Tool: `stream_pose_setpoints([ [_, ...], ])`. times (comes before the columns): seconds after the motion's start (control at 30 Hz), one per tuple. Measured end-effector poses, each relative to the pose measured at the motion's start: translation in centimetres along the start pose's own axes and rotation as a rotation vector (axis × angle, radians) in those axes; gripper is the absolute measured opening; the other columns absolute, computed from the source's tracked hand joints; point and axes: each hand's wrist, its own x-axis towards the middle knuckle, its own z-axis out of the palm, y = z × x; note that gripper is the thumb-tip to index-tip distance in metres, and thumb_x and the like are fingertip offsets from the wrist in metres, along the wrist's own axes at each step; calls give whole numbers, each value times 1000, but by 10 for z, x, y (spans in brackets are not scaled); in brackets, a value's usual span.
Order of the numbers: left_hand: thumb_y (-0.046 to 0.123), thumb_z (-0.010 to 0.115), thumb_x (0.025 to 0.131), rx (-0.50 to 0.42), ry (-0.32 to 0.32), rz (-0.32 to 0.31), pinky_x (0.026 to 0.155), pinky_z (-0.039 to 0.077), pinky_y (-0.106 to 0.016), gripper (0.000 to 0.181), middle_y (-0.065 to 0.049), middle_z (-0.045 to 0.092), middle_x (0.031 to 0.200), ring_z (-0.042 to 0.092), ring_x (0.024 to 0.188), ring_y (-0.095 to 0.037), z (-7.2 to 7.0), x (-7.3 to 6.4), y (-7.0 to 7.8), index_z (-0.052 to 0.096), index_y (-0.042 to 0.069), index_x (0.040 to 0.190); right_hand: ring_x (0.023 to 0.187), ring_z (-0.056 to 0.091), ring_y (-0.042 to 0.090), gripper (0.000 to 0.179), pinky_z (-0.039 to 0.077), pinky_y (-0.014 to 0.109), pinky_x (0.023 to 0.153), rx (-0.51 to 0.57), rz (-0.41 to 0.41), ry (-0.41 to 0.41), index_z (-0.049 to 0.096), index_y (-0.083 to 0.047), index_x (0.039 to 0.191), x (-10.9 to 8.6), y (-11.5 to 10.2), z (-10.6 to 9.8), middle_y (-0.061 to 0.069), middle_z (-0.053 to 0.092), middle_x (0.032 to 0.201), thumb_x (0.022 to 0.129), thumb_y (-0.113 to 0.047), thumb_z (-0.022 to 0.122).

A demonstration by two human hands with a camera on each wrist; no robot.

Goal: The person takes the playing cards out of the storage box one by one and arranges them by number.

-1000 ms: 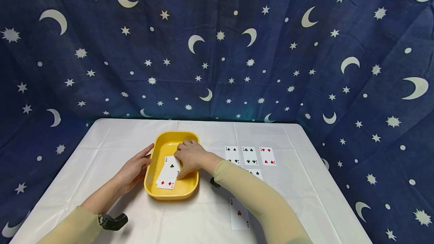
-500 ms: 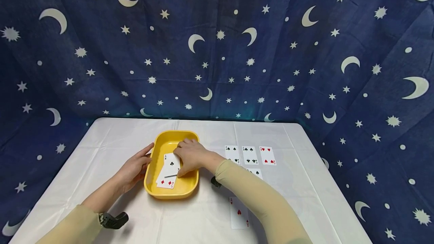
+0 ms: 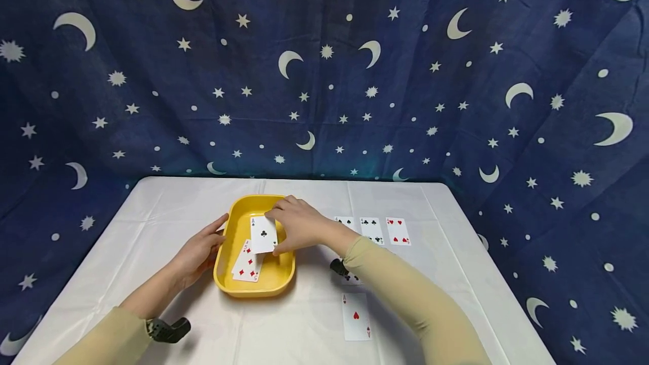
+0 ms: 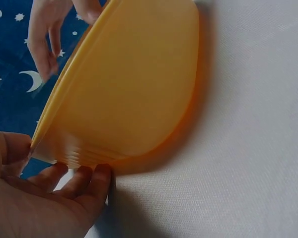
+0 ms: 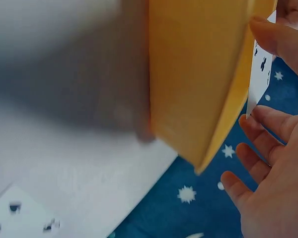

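Note:
In the head view my right hand (image 3: 304, 225) pinches the ace of clubs (image 3: 263, 234), a white playing card, by its right side. The card is tilted above the yellow tray (image 3: 276, 277). The right wrist view shows the thumb at one edge of the card (image 5: 262, 69) and fingertips at another. On the tray floor lies the five of diamonds (image 3: 247, 268), with the edge of another card under it. My left hand (image 3: 198, 253) holds the tray's left side; in the left wrist view its fingers (image 4: 97, 181) press the outer wall.
To the right on the white-covered table (image 3: 299, 325) lie a black-suited card (image 3: 345, 222), a clubs card (image 3: 372, 231) and a hearts card (image 3: 398, 231). Nearer are a card (image 3: 351, 280) mostly under the right arm and the ace of hearts (image 3: 356, 317). A starry curtain (image 3: 324, 72) hangs behind.
My right hand has lifted the ace of clubs off the cards in the tray and moved slightly up and right. More of the five of diamonds shows. The left hand stays on the tray.

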Motion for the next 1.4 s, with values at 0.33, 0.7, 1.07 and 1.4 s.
stream_pose_setpoints([
  [0.33, 14, 40, 106, 3, 4, -4, 115, 33, -54, 67, -20, 15, 168, 34, 145, -38, 1, 0, 0, 15, 28, 166, 133, 38, 18, 89, 33, 40, 114, 66, 46, 72, 54, -21, 149, -51, 32, -17, -3, 52, 140, 73, -57, 83],
  [0.7, 17, 40, 106, 22, 10, -14, 114, 36, -55, 66, -21, 16, 168, 35, 143, -38, 2, 2, 0, 14, 29, 166, 134, 38, 17, 90, 34, 43, 113, 71, 118, 84, 53, -23, 150, -113, 65, -8, -4, 51, 141, 72, -55, 86],
  [1.07, 15, 39, 107, 10, -14, -5, 115, 33, -56, 66, -21, 14, 169, 34, 144, -39, 0, 1, -1, 12, 29, 166, 134, 42, 21, 88, 37, 48, 110, 95, 184, 99, 56, -19, 147, -181, 87, 8, -1, 53, 140, 71, -51, 89],
  [1.4, 17, 38, 107, 19, -19, -9, 116, 32, -55, 66, -21, 11, 169, 32, 146, -40, 0, 0, 1, 10, 29, 166, 127, 47, 21, 85, 40, 48, 106, 110, 217, 141, 61, -15, 140, -233, 92, 30, -2, 57, 132, 66, -44, 92],
])
